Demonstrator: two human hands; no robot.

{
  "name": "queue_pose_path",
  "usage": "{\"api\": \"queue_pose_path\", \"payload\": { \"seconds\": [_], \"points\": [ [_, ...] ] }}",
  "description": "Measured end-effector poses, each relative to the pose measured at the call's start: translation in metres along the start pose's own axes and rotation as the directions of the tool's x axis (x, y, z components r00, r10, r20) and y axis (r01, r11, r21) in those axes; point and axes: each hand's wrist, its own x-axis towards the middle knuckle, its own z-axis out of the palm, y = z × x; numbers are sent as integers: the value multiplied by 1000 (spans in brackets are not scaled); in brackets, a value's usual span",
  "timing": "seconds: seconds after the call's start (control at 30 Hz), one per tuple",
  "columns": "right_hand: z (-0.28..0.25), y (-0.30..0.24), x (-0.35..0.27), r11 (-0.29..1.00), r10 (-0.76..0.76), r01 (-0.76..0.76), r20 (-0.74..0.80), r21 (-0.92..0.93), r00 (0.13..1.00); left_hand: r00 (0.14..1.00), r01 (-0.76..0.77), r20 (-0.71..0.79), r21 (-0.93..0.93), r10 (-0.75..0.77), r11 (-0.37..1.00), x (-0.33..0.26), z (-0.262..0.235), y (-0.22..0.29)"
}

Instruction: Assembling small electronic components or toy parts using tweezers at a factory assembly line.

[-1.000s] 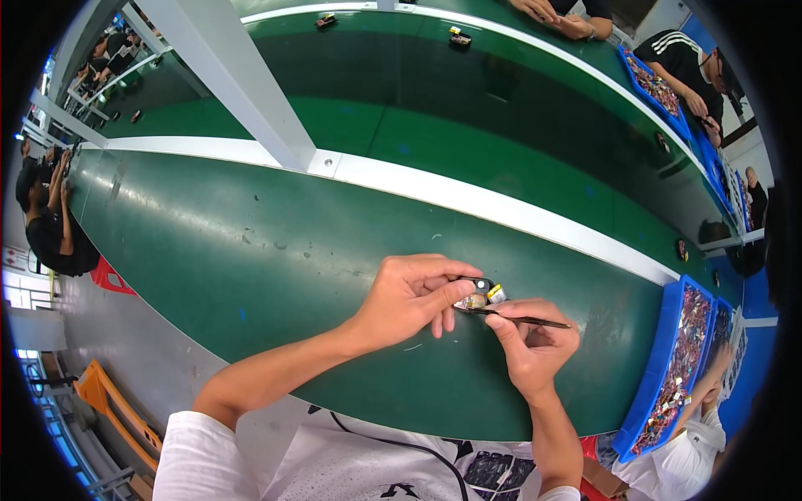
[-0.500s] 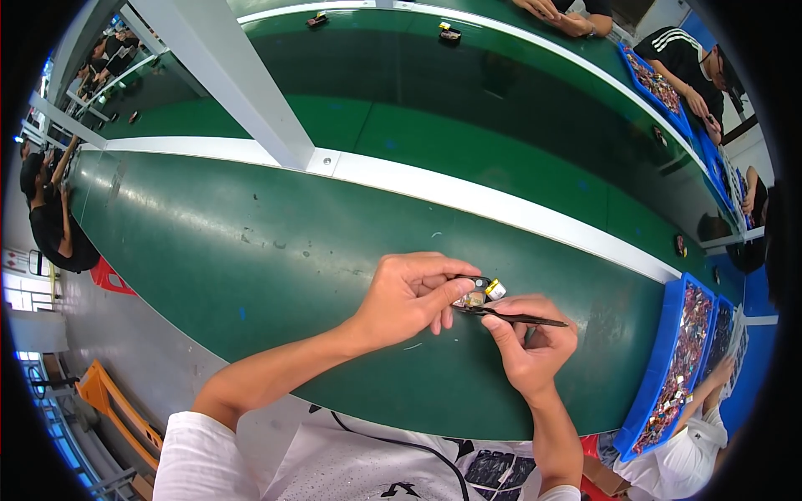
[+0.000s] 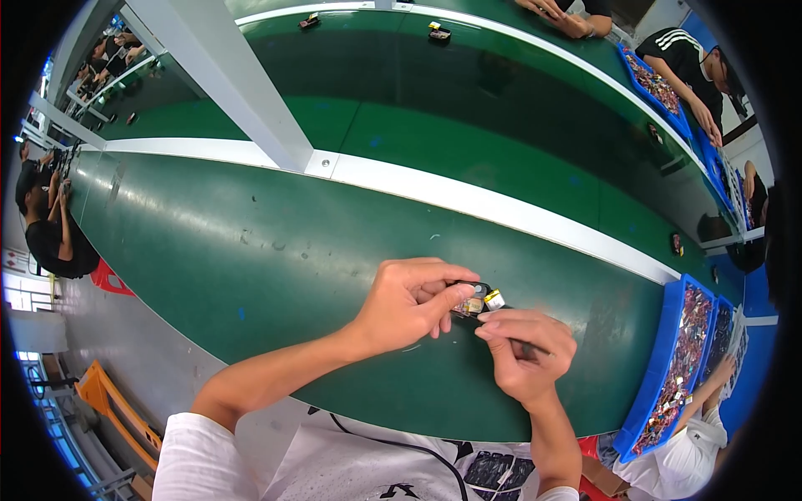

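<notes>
The left hand (image 3: 407,304) pinches a black casing (image 3: 470,306), apparently steadying it, at ten o'clock from the right hand (image 3: 526,364). The latter's fingers are narrowed around a blurred dark tool (image 3: 535,349).

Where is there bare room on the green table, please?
The table is most open between the white rail and left forearm; a smaller patch, between right hand and blue bin. Crowded: around left hand and black device.
</notes>
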Motion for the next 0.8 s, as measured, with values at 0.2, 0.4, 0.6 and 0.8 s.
{"api": "queue_pose_path", "payload": {
  "seconds": [0.2, 0.4, 0.6, 0.8],
  "points": [
    [5, -1, 0, 999, -26, 25, -22, -35, 999, 999, -5, -51, 108, 11, 994, -4, 6, 1],
    [4, -1, 0, 998, 48, -49, -18, -34, 999, 1000, -13, -13, 131, 15, 991, -1, 2, 1],
    [5, -4, 2, 998, 53, -54, -25, -43, 998, 999, 30, -31, 124, -27, 992, -1, 7, 8],
    [10, 3, 3, 999, -42, 40, -71, -26, 997, 994, 98, -69, 139, -89, 985, 3, 9, 6]
  ]
}}
